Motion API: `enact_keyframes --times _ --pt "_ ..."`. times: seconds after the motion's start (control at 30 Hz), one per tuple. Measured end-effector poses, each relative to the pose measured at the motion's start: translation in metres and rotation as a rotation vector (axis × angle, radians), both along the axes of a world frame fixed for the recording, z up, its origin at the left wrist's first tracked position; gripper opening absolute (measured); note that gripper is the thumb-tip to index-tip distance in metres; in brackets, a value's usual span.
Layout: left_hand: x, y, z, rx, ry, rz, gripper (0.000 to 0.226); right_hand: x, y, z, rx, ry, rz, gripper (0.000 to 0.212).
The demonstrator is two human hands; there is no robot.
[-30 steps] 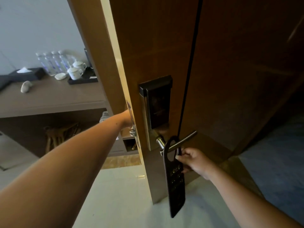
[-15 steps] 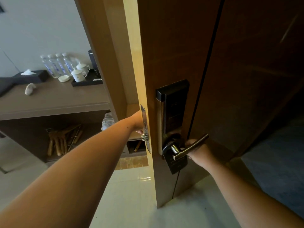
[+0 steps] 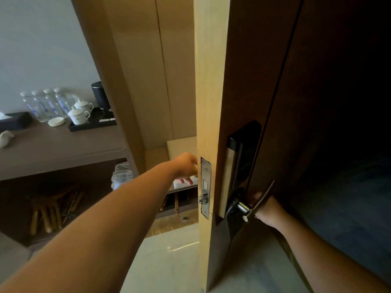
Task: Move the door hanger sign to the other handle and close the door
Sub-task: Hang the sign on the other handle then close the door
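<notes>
The wooden door (image 3: 209, 102) stands nearly edge-on in front of me, its steel latch plate (image 3: 205, 187) facing me. On its right face are a black lock panel (image 3: 243, 155) and a metal lever handle (image 3: 260, 201). The black door hanger sign (image 3: 233, 223) hangs by the handle's base, seen almost edge-on. My right hand (image 3: 268, 210) sits just behind the lever, its fingers closed at the sign. My left hand (image 3: 186, 166) reaches to the door's left face; its fingers pass behind the door edge, and the handle on that side is hidden.
A counter at left carries water bottles (image 3: 42, 104), lidded cups (image 3: 77, 116) on a black tray, a dark kettle (image 3: 100, 96) and a tissue box (image 3: 14, 121). Wooden hangers (image 3: 53, 210) lie beneath it. Pale tile floor (image 3: 169, 261) lies below, blue carpet (image 3: 349, 208) to the right.
The door has swung toward edge-on. The sign, hanging long off the lever a second ago, is now drawn up near the handle base, and my right hand has moved behind the lever.
</notes>
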State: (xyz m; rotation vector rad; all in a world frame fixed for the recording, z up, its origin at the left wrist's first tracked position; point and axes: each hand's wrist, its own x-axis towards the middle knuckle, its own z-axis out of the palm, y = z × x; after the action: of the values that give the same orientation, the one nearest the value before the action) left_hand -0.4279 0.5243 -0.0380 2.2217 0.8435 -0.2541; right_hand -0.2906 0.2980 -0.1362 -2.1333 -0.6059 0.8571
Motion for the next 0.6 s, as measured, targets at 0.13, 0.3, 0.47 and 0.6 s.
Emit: enact_keyframes --times 0.13,0.3,0.47,0.6 --pt "0.002 -0.005 -0.003 0.028 -0.060 -0.099 0.049 -0.009 -0.023 0.003 -0.087 0.028 0.014 0.020" --pt "0.004 -0.022 -0.004 0.013 -0.060 -0.214 0.010 -0.015 -0.056 -0.008 -0.105 0.064 -0.052 0.030" --pt "0.010 -0.041 0.000 0.106 -0.017 -0.363 0.034 -0.016 -0.087 -0.009 -0.179 0.075 -0.120 0.034" --pt "0.021 -0.062 0.001 0.313 0.000 -0.530 0.033 -0.018 -0.112 -0.013 -0.199 0.111 -0.159 0.030"
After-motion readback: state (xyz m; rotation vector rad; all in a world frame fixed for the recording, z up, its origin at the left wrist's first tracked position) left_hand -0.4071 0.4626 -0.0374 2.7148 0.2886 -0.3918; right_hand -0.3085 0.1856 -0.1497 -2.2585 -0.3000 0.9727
